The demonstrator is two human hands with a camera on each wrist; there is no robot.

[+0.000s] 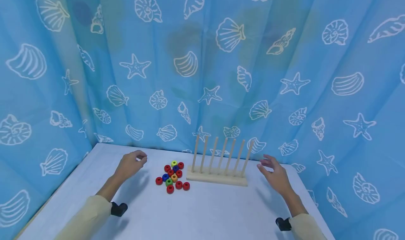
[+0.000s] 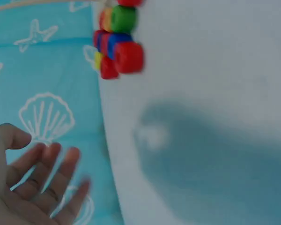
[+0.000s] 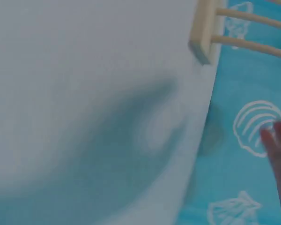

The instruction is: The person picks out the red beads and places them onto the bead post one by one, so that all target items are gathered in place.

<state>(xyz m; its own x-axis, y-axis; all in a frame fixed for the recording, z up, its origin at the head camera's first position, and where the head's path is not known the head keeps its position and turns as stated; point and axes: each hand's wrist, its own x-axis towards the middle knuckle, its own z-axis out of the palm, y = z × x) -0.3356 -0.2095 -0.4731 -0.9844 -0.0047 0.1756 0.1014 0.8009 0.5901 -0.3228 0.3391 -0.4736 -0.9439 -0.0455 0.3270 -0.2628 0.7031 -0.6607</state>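
One wooden rack stands on a white table, with seven sticks pointing up from it. Just to the left of the rack lie thirteen beads: eight red, two blue, one yellow, one orange and one green (the red ones win by a lot). All seven sticks are bare.

The two hands are well apart and free. The left hand is up in the air, left of the rack and past the beads, with its fingers loosely bent. The right hand is up too, just right of the rack, thumb and fingers spread. Two shadows lie below them, one on each side of the rack.
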